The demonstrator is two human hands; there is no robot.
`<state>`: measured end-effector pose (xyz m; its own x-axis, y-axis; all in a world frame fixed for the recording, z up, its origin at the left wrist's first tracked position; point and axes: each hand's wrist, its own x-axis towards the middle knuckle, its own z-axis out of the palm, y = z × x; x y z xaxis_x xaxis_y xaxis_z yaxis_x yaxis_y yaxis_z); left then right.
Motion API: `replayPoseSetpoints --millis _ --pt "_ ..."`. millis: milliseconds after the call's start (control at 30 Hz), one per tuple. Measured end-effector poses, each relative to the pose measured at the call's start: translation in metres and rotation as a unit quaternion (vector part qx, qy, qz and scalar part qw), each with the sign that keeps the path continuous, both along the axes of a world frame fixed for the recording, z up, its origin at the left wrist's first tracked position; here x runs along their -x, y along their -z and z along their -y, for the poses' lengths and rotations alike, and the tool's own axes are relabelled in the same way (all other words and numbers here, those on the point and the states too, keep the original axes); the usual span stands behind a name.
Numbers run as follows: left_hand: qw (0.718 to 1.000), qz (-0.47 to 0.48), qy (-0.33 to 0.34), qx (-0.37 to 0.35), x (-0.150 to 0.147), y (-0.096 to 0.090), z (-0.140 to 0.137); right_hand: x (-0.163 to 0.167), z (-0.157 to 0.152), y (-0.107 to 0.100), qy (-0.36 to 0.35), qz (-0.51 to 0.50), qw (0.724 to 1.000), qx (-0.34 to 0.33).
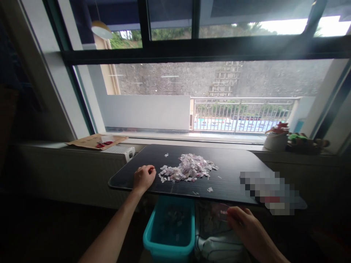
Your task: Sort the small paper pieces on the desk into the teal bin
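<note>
A heap of small white paper scraps (192, 168) lies mid-table on the dark tabletop (236, 160). My left hand (144, 177) rests on the table just left of the heap, fingers curled in; whatever may be inside them is hidden. Below the table's front edge, my right hand (242, 221) is closed, thumb and finger pinched at the edge of a see-through, pinkish-rimmed thing (219, 210). Its kind is too dim to tell. Between my arms stands a turquoise plastic bin (169, 239) with paper scraps at its bottom, partly under the table.
A few stray scraps (210, 190) lie near the table's front edge. A blurred-out item (270, 190) covers the right corner. Red-handled scissors (104, 144) lie on brown paper (85, 141) at the left sill. A white pot (275, 141) stands at the right sill.
</note>
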<state>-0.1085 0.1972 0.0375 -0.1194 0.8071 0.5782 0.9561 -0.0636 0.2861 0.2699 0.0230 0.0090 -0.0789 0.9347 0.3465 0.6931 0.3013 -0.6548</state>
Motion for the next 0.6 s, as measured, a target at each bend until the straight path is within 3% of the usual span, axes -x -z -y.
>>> replayPoseSetpoints --millis 133,367,500,600 --pt "1.000 0.004 0.008 -0.007 0.001 0.001 0.000 -0.014 0.003 0.008 0.019 -0.009 0.999 0.027" --pt "0.998 0.017 0.033 -0.052 -0.006 -0.010 0.006 -0.017 -0.005 0.022 -0.014 -0.022 0.999 0.028" --pt "0.990 0.025 0.092 -0.107 -0.025 -0.009 0.050 -0.021 -0.007 0.030 -0.029 -0.008 0.998 0.054" --pt "0.969 0.095 0.193 -0.122 -0.036 0.012 0.098 -0.025 -0.008 0.034 -0.029 -0.006 0.998 0.053"
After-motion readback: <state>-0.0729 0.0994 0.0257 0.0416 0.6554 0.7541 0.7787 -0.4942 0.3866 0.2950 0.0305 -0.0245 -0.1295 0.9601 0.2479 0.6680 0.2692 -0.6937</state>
